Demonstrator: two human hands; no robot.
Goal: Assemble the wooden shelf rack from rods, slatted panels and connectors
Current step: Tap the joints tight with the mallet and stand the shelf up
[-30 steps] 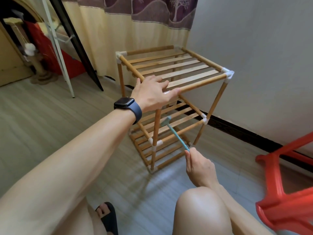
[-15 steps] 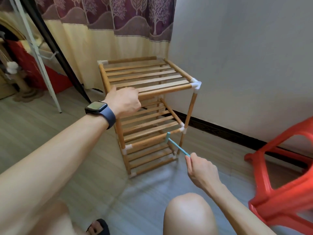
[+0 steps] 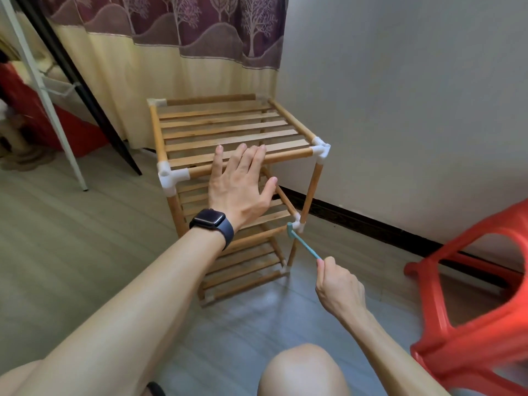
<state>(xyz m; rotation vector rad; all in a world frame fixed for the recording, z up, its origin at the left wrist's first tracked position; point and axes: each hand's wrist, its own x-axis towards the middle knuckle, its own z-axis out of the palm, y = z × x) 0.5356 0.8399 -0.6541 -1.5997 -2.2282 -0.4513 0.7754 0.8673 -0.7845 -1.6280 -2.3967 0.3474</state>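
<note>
Now left hand [image 3: 238,190] splayed, right [image 3: 340,287] round hammer [image 3: 303,243].

Smartwatch [image 3: 211,220] at the left hand's [image 3: 238,190] wrist: black square face, dark blue band. Forearms [image 3: 137,304] and knee [image 3: 303,370] bare. Dark sandal [image 3: 155,390] at 7 o'clock.
</note>
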